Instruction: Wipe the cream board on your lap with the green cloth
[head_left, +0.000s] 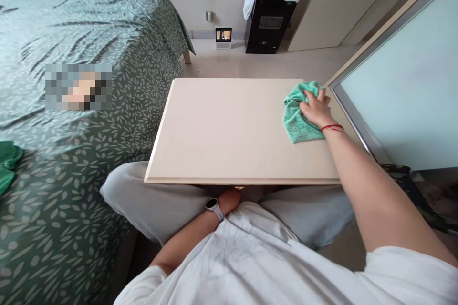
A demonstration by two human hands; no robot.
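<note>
A green cleaning cloth [301, 121] with a faint printed drawing lies bunched on the right part of a cream, flat-topped piece of furniture [229, 128]. My right hand [317, 107] presses on the cloth with bent fingers gripping it; a red string circles that wrist. Below the front edge of the top, close to a small brass-coloured fitting [239, 187], rests my left hand [230, 198], wearing a watch [213, 207]. The fingers of this hand are hidden under the edge.
On the left stands a bed with a green leaf-patterned sheet [143, 105], a blurred-out object [80, 90] and a green cloth item [9, 159] on it. A small screen [223, 37] and a black cabinet [266, 28] topped with jeans sit by the wall. A frosted-glass panel [404, 86] borders the right.
</note>
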